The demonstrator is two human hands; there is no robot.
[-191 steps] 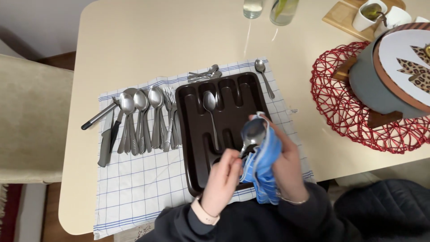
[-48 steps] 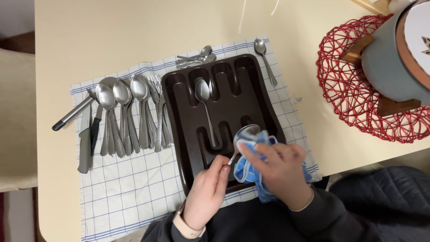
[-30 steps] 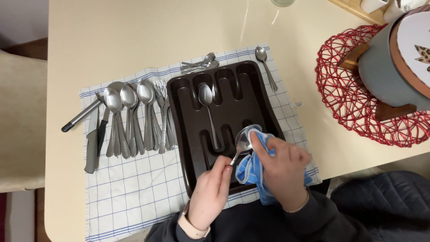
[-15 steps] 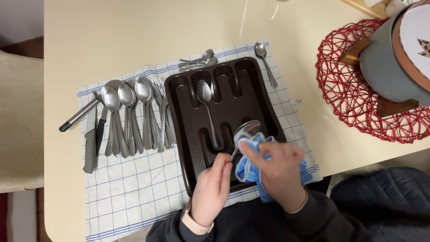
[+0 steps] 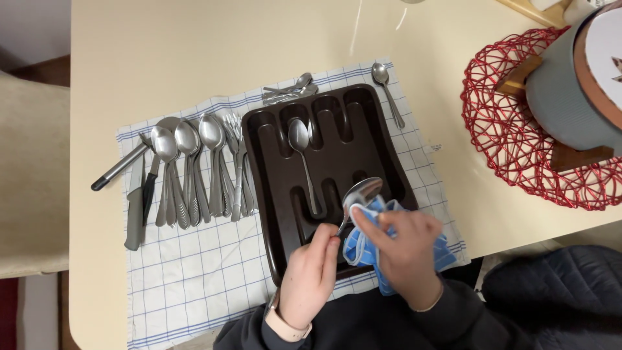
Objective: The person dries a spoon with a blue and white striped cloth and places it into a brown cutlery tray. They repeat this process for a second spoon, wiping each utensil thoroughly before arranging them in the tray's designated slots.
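Pinching the spoon (image 5: pixel 360 194) handle, left hand (image 5: pixel 310 275); bowl against cloth-wrapped right hand (image 5: pixel 403 251).

The left hand (image 5: pixel 310 275) pinches a spoon (image 5: pixel 360 194) by its handle over the brown cutlery tray (image 5: pixel 382 155). The right hand (image 5: pixel 405 249) presses a blue cloth (image 5: pixel 363 243) against the spoon's bowl.

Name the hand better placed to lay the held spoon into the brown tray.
Left. The left hand grips the steel spoon by its handle over the brown plastic cutlery tray; the right hand holds the blue cloth.
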